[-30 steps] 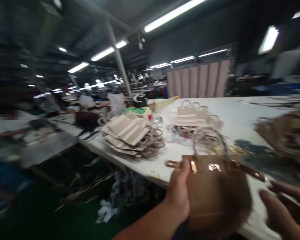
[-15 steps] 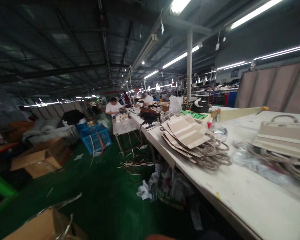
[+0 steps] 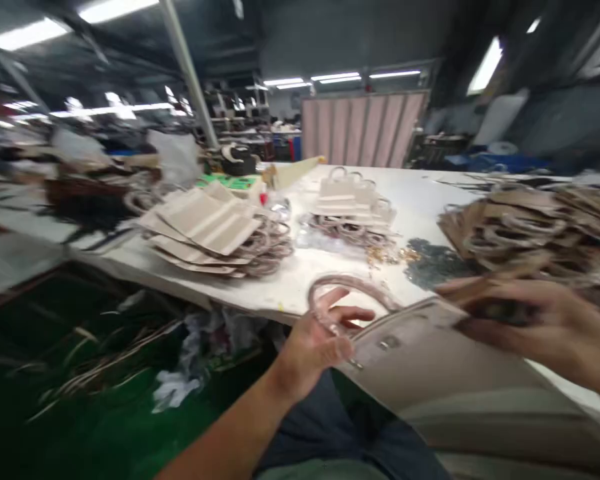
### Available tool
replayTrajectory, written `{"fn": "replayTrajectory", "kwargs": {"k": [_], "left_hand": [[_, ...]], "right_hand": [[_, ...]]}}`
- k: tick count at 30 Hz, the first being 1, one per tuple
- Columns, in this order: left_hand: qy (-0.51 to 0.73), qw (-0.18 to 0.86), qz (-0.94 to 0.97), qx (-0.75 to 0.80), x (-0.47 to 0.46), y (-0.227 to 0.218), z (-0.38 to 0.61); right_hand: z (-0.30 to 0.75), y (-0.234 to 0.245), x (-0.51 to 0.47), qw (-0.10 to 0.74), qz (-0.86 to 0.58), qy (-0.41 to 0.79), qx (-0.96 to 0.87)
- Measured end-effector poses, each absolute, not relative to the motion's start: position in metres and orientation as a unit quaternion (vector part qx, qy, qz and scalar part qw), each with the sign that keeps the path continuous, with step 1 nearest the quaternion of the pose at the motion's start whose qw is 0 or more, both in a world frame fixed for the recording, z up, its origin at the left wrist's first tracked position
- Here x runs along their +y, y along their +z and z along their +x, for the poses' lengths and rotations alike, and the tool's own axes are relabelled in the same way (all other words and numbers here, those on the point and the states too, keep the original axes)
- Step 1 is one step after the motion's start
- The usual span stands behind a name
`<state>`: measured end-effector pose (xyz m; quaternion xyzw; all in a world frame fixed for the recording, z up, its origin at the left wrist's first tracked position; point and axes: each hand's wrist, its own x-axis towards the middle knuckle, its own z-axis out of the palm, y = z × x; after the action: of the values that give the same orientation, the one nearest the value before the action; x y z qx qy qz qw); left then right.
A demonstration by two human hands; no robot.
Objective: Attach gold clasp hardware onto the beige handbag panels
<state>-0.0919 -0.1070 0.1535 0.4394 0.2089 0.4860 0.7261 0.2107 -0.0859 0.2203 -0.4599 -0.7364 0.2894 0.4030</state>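
A tan handbag with a curved handle and small metal fittings lies tilted over the near edge of the white table. My left hand is at the bag's handle, fingers curled around its left end. My right hand grips the bag's upper right corner, fingers folded over it. The picture is smeared by motion.
Fanned beige bag panels and ring handles lie at the table's left. A stack of pale bags sits behind the middle; brown bags are piled at right. Small metal parts are scattered between. Scraps litter the green floor.
The view swung left toward the workshop aisle, losing both hands, then came back to the table. The bag is now tilted, with my right hand gripping its corner.
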Motion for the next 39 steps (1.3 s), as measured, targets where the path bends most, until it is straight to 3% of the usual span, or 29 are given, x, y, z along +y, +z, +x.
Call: {"fn": "replayTrajectory", "kwargs": {"k": [3,9,14,19,21,25,30,33,37,39], "left_hand": [[0.427,0.800,0.340,0.250,-0.093,0.088,-0.077],[0.307,0.788,0.365,0.389,-0.101,0.011,-0.056],[0.312,0.786,0.305,0.439,-0.090,-0.010,-0.035],[0.364,0.774,0.239,0.460,-0.089,-0.018,-0.013],[0.380,0.765,0.227,0.468,-0.094,-0.020,-0.006],[0.391,0.754,0.193,0.491,-0.101,-0.019,0.004],[0.383,0.766,0.129,0.500,-0.097,-0.008,0.013],[0.391,0.764,0.111,0.502,-0.088,-0.001,0.018],[0.401,0.751,0.098,0.515,-0.084,-0.001,0.026],[0.406,0.734,0.103,0.535,-0.093,-0.001,0.028]], "right_hand": [[0.232,0.194,-0.086,0.268,-0.506,0.405,-0.713],[0.231,0.114,-0.055,0.208,-0.506,0.520,-0.655],[0.238,0.095,-0.025,0.186,-0.523,0.505,-0.661],[0.242,0.078,0.006,0.193,-0.572,0.380,-0.700],[0.242,0.079,0.005,0.240,-0.588,0.297,-0.713],[0.230,0.104,-0.022,0.439,-0.611,0.182,-0.633],[0.187,0.109,-0.057,0.669,-0.459,0.381,-0.443],[0.167,0.086,-0.056,0.715,-0.405,0.448,-0.352],[0.169,0.064,-0.051,0.757,-0.409,0.425,-0.283],[0.163,0.064,-0.049,0.740,-0.412,0.433,-0.309]]}}
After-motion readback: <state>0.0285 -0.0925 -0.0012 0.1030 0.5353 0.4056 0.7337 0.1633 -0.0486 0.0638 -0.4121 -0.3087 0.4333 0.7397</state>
